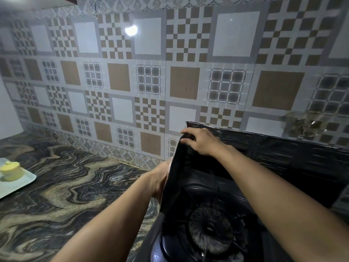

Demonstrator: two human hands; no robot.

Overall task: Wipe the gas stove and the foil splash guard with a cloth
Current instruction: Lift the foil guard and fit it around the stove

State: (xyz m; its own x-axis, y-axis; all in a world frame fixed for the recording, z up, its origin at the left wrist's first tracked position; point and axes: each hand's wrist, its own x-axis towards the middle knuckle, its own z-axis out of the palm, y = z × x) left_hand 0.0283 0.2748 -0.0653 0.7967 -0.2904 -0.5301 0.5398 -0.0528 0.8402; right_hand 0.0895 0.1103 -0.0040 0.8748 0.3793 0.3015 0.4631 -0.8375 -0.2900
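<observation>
Foil splash guard (283,148) wraps the gas stove (207,233) at right; your right hand (200,140) pinches its top corner to steady it, left hand (160,178) sits behind the side panel, grip hidden, cloth unseen.

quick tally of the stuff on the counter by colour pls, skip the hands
Dark: 2, the gas stove and the foil splash guard round it
Yellow: 1, a lidded container
Pale: 1, the tray under that container
Total: 4
No cloth can be made out.
</observation>
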